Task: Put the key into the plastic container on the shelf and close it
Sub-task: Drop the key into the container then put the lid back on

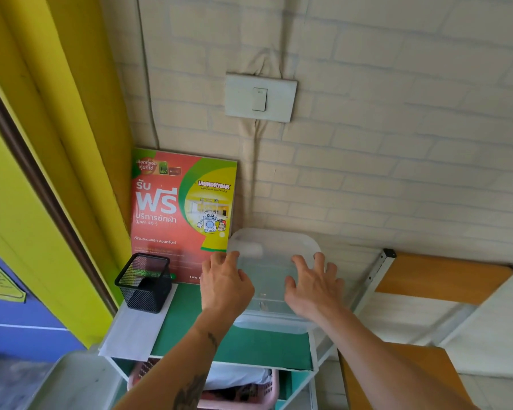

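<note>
A translucent plastic container (274,250) with its lid on stands on the green shelf top (249,347) against the wall. My left hand (224,284) lies on the lid's left edge, fingers spread. My right hand (311,287) rests flat on the right half of the lid, fingers apart. Neither hand grips anything. A small faint shape (262,303) shows through the lid near the front; I cannot tell whether it is the key.
A black mesh pen holder (144,284) stands on white paper (134,329) at the shelf's left. A red and green laundry poster (175,208) leans on the wall behind. A pink basket (267,392) sits on the shelf below. Wooden boards (439,276) stand to the right.
</note>
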Demonstrator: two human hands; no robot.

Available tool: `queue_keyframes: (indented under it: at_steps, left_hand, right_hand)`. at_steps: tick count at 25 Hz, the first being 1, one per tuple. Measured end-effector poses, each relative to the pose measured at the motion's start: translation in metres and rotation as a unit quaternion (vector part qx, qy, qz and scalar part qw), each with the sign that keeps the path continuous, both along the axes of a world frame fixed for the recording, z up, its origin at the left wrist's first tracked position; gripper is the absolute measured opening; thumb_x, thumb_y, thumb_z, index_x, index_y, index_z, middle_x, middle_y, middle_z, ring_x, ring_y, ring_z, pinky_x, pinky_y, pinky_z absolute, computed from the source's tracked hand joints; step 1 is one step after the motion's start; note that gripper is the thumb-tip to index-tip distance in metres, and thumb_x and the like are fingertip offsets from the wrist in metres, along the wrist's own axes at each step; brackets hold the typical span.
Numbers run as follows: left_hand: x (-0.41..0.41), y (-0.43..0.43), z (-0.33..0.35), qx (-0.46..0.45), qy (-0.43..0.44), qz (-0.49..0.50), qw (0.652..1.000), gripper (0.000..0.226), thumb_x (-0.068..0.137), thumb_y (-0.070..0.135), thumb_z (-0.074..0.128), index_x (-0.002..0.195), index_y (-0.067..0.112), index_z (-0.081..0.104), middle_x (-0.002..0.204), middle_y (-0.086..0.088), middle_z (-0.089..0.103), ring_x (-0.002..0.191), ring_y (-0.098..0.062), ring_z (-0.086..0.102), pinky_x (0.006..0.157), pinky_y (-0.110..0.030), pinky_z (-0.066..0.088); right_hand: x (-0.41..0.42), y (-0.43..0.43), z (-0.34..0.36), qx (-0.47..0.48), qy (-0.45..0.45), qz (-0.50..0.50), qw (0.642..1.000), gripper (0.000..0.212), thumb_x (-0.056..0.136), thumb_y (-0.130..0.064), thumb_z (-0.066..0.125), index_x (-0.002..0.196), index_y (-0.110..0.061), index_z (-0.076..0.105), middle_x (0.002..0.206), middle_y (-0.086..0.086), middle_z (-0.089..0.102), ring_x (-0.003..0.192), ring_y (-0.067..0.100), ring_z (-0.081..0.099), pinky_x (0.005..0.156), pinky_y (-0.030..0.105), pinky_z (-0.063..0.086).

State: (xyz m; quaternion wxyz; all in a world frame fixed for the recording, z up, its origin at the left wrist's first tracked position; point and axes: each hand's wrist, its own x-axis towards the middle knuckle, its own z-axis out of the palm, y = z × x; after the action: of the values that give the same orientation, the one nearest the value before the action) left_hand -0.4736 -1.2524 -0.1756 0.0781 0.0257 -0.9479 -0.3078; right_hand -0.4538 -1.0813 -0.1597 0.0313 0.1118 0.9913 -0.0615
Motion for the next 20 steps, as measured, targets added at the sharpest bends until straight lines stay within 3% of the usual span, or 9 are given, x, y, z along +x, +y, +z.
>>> queue_keyframes:
  at_steps: [3, 5, 8, 10, 15, 20]
  left_hand:
    - [-0.005, 0.010, 0.012, -0.071, 0.079, -0.039, 0.994, 0.044, 0.079, 0.018, 0.053, 0.122, 0.014, 0.059, 0.129, -0.012, 0.052, 0.113, -0.034, 0.048, 0.091, -0.046, 0.046]
    - [-0.014, 0.018, 0.017, -0.088, 0.117, -0.105, 0.984, 0.047, 0.079, 0.023, 0.049, 0.125, 0.013, 0.058, 0.132, -0.012, 0.054, 0.119, -0.034, 0.049, 0.097, -0.046, 0.044]
    - [-0.029, 0.021, 0.017, -0.174, 0.063, -0.201, 0.962, 0.059, 0.088, 0.036, 0.037, 0.144, 0.015, 0.040, 0.154, -0.015, 0.034, 0.144, -0.033, 0.025, 0.119, -0.046, 0.020]
    - [-0.034, 0.017, 0.007, -0.212, -0.006, -0.227, 0.950, 0.064, 0.094, 0.043, 0.028, 0.152, 0.016, 0.021, 0.163, -0.014, 0.013, 0.151, -0.031, 0.004, 0.123, -0.047, 0.005]
    - [-0.032, 0.015, -0.007, -0.243, -0.030, -0.231, 0.942, 0.068, 0.094, 0.049, 0.016, 0.154, 0.018, 0.007, 0.165, -0.011, -0.001, 0.151, -0.027, -0.007, 0.123, -0.047, 0.000]
    - [-0.039, 0.019, -0.008, -0.260, -0.026, -0.228, 0.938, 0.069, 0.093, 0.048, 0.014, 0.154, 0.017, 0.004, 0.164, -0.013, -0.001, 0.151, -0.028, -0.006, 0.123, -0.047, -0.001]
  right_hand:
    - [-0.010, 0.004, 0.005, -0.005, 0.023, 0.040, 0.999, 0.057, 0.096, -0.054, 0.032, 0.148, -0.033, 0.024, 0.161, 0.011, 0.004, 0.146, 0.041, 0.004, 0.114, 0.059, 0.020]
    - [-0.017, 0.008, 0.006, -0.011, 0.028, 0.073, 0.997, 0.062, 0.098, -0.053, 0.029, 0.154, -0.032, 0.015, 0.165, 0.011, -0.005, 0.150, 0.036, -0.006, 0.119, 0.057, 0.010]
    - [-0.020, 0.014, 0.000, -0.009, 0.002, 0.088, 0.996, 0.068, 0.099, -0.057, 0.023, 0.156, -0.030, 0.001, 0.164, 0.012, -0.016, 0.150, 0.032, -0.016, 0.120, 0.056, 0.001]
    - [-0.019, 0.016, -0.007, -0.016, -0.018, 0.083, 0.996, 0.072, 0.097, -0.061, 0.021, 0.156, -0.027, -0.004, 0.163, 0.013, -0.020, 0.150, 0.030, -0.018, 0.121, 0.055, 0.000]
    - [-0.017, 0.017, -0.020, -0.017, -0.007, 0.082, 0.996, 0.076, 0.096, -0.063, 0.019, 0.156, -0.024, -0.008, 0.161, 0.014, -0.024, 0.149, 0.029, -0.021, 0.122, 0.051, 0.000]
    - [-0.022, 0.020, -0.025, -0.011, 0.009, 0.084, 0.996, 0.077, 0.094, -0.064, 0.017, 0.156, -0.025, -0.009, 0.161, 0.013, -0.025, 0.148, 0.027, -0.024, 0.122, 0.048, 0.000]
